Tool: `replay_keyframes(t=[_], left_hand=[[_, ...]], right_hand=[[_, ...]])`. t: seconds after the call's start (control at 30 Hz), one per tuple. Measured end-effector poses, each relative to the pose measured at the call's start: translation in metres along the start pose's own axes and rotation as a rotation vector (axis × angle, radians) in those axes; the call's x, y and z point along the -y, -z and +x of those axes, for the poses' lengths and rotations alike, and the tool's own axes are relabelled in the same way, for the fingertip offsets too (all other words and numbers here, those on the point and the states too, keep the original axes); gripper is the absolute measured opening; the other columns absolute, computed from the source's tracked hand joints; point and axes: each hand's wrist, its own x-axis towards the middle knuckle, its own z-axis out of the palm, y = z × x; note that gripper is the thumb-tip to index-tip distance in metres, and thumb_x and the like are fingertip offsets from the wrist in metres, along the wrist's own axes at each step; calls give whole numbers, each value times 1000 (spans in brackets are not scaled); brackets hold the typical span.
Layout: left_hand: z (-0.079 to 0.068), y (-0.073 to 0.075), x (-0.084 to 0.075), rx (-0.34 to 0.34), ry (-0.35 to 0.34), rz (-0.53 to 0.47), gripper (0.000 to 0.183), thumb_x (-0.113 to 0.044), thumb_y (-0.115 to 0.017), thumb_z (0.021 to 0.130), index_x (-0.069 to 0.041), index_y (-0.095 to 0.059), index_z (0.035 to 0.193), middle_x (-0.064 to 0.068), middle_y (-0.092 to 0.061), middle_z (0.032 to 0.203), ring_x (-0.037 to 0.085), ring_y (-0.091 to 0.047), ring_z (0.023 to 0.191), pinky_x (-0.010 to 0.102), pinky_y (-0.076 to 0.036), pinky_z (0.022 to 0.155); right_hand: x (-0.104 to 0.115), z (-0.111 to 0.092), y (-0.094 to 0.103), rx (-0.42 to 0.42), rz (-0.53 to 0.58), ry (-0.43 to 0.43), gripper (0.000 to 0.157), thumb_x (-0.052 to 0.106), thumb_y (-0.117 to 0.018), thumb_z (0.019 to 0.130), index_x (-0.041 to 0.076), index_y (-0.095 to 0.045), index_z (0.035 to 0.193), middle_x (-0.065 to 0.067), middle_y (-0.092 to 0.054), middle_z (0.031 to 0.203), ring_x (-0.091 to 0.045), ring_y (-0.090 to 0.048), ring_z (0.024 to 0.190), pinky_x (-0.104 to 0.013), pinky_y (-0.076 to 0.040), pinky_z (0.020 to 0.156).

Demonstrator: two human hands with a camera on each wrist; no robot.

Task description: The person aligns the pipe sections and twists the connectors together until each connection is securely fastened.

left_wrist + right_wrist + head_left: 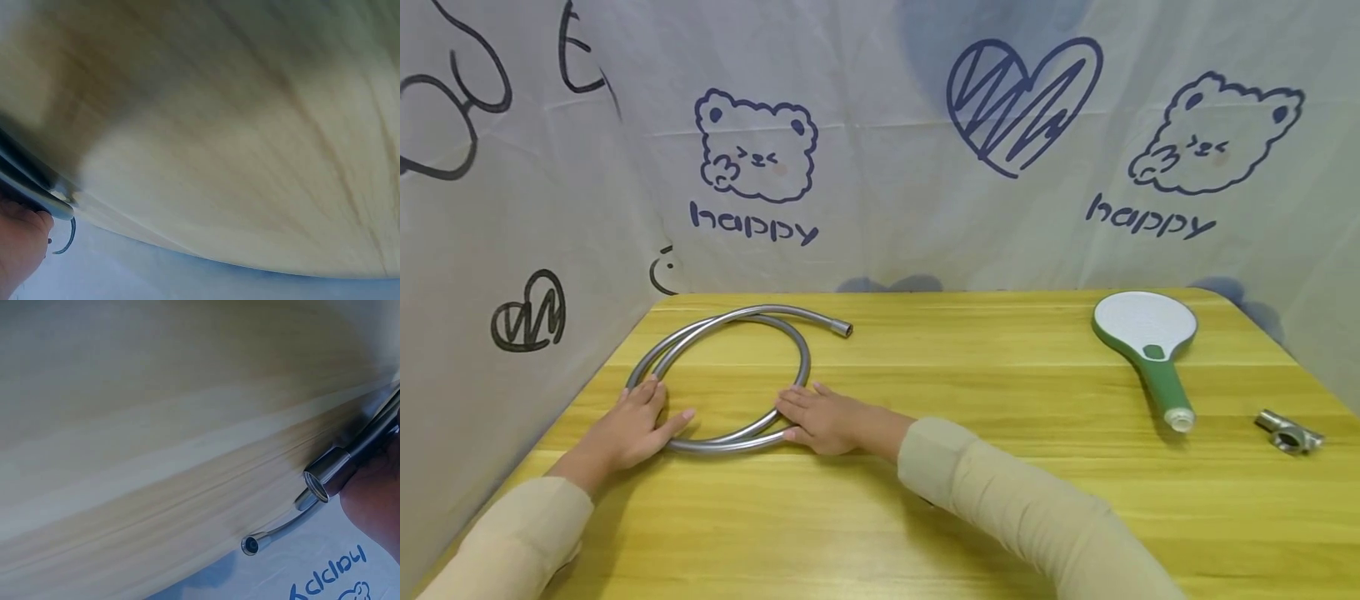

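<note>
At 8 o'clock in the head view, the left hand rests on a coiled silver hose, fingers extended, thumb spread, not closed round it. The hose lies on the wooden table, one end fitting at the coil's 2 o'clock. The right hand touches the coil's 4 o'clock, fingers nearly straight, likewise unclenched. At the view's 3 o'clock: a green-and-white shower head; at its 4 o'clock, a metal bracket.

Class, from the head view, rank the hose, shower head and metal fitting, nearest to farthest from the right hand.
1. Hose: on the left, touching the right hand.
2. Shower head: to the right, towards the back.
3. Metal fitting: at the far right.
</note>
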Motion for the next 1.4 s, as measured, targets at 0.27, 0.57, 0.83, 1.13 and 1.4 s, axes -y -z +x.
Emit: replay_keyframes(t=[0.27,0.57,0.83,1.13,1.4], left_hand=[[-1,0,-4,-3,-11,12,82,-50,-36,96,24,-29,131,44,-20,139,55,-20,130,63,-15,106],[-4,-1,-9,-11,-24,10,81,-49,-38,96,23,-31,131,43,-21,140,55,-21,130,63,-16,106],[-5,-1,-13,-9,-25,7,82,-50,-39,95,22,-30,132,42,-20,141,54,-21,131,62,-16,106],[-6,-1,-14,10,-12,16,83,-51,-38,95,22,-31,132,42,-21,140,54,-21,131,62,-16,106],[-5,1,-15,14,-1,14,83,-52,-37,95,22,-30,132,42,-20,141,54,-20,131,62,-16,107]], right_hand=[[0,-6,-1,-26,-2,7,53,36,-27,102,12,-19,149,-2,-15,156,-15,-9,145,-35,-7,118],[-3,-12,-4,-36,-15,23,53,35,-27,102,12,-20,148,-2,-17,156,-16,-10,145,-36,-9,118],[-4,-16,-5,-48,-25,25,52,35,-28,102,11,-21,148,-2,-18,156,-15,-12,144,-36,-10,118],[-4,-18,-5,-34,-5,26,53,36,-28,102,12,-20,148,-2,-17,156,-14,-11,144,-36,-9,118],[-3,-20,-2,-35,18,26,53,35,-29,102,12,-19,149,-2,-17,156,-14,-10,144,-36,-9,118]])
